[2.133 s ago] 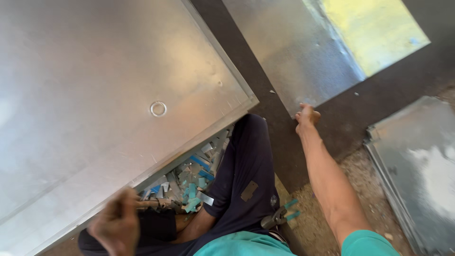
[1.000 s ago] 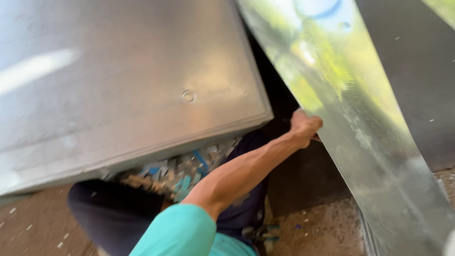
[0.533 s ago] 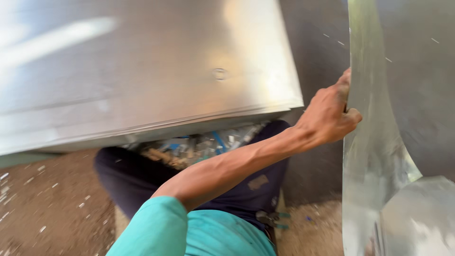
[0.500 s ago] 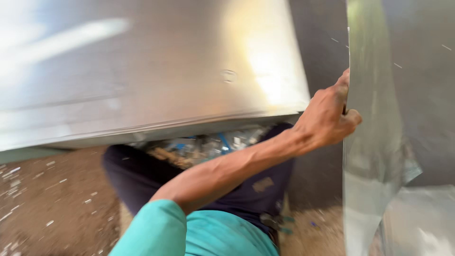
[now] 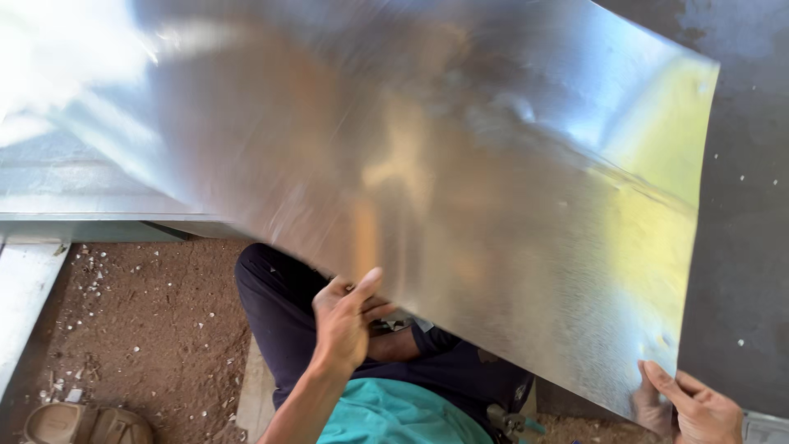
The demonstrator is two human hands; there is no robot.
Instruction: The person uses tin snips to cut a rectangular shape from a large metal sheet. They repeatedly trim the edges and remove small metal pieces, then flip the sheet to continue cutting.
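A large shiny metal sheet (image 5: pixel 460 197) is held over my lap, tilted and blurred, with yellow-green reflections on its right part. My left hand (image 5: pixel 345 316) grips its near edge at the bottom middle, thumb on top. At the sheet's lower right corner my right hand (image 5: pixel 699 407) holds it with the fingers curled under the edge. My dark trousers (image 5: pixel 279 321) and teal shirt (image 5: pixel 386 415) show below the sheet.
Another flat metal panel (image 5: pixel 74 185) lies behind at the left, its edge over brown dirt ground (image 5: pixel 140 329). A pale metal strip (image 5: pixel 20 304) runs at the far left. A sandal (image 5: pixel 82 423) lies at the bottom left. Dark flooring (image 5: pixel 748 247) fills the right.
The sheet that stood on edge at the right has swung over my lap and now covers most of the view. Both hands now hold its near edge.
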